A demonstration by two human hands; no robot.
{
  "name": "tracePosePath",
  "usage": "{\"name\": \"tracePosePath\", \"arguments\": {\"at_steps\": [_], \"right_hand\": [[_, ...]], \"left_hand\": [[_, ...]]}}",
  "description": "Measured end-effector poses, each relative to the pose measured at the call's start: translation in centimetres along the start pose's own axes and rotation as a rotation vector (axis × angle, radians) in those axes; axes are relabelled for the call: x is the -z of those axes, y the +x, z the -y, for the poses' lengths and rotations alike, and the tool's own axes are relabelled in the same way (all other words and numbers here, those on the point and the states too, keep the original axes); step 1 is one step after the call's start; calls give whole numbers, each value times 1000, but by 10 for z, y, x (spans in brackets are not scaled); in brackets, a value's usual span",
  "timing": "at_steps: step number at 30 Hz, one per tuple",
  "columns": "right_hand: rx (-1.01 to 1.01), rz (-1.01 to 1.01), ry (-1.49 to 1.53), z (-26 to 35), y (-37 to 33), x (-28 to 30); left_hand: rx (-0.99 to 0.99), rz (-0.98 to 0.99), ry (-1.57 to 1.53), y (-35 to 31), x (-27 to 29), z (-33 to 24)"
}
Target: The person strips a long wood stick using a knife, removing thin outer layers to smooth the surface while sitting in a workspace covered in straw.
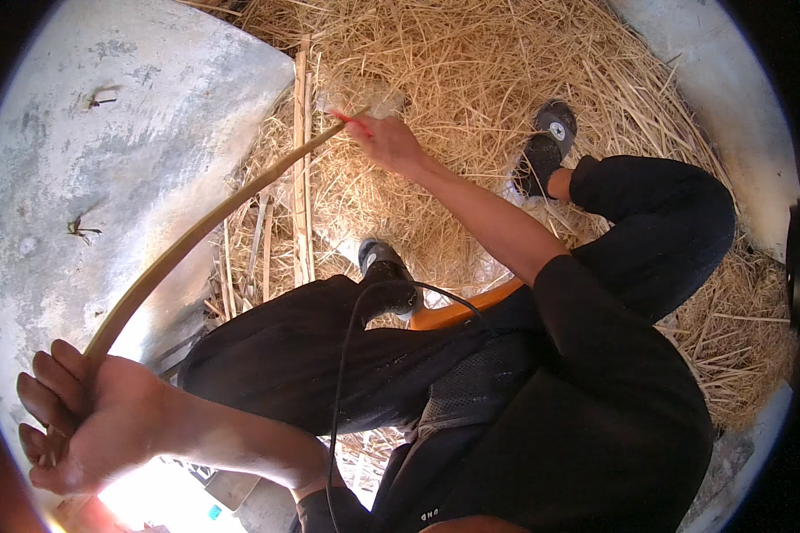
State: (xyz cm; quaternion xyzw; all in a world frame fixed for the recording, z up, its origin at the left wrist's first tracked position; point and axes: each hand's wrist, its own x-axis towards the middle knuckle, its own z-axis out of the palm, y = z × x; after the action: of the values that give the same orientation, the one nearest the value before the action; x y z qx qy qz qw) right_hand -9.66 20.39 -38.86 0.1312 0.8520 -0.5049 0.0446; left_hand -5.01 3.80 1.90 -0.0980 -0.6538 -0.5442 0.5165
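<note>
A long, narrow bamboo strip (pixel 209 218) bows slightly across the left side of the view. At the lower left, my left hand (pixel 107 417) is closed round its near end, the fingers curled over it. My right hand (pixel 387 142) is closed at the far end, above the straw. A thin red thing (pixel 354 122) shows at its fingers, lying against the strip; its kind is too small to make out. Part of the strip's far tip is hidden by the fingers.
Loose straw-like shavings (pixel 471 71) cover the floor around my feet. Upright pale strips (pixel 302 178) lie beside a grey-white slab (pixel 89 169) on the left. Under me is an orange seat (pixel 458 314). A black cable (pixel 340 391) hangs across my lap.
</note>
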Motion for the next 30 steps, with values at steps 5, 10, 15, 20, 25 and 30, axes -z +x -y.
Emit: {"name": "tracePosePath", "arguments": {"at_steps": [5,10,15,20,25,30], "right_hand": [[-226,161,-419,-18,24,8],[-135,-88,-99,-22,23,-2],[45,77,-205,-13,23,-13],[-329,43,-240,-29,19,10],[-124,56,-36,-23,-3,12],[39,452,-622,-3,-11,34]], "left_hand": [[57,-131,-45,9,7,7],[120,430,-574,22,21,17],[78,-176,-64,15,15,17],[128,-133,-99,14,9,7],[352,175,-392,21,28,0],[518,264,-561,28,45,-4]]}}
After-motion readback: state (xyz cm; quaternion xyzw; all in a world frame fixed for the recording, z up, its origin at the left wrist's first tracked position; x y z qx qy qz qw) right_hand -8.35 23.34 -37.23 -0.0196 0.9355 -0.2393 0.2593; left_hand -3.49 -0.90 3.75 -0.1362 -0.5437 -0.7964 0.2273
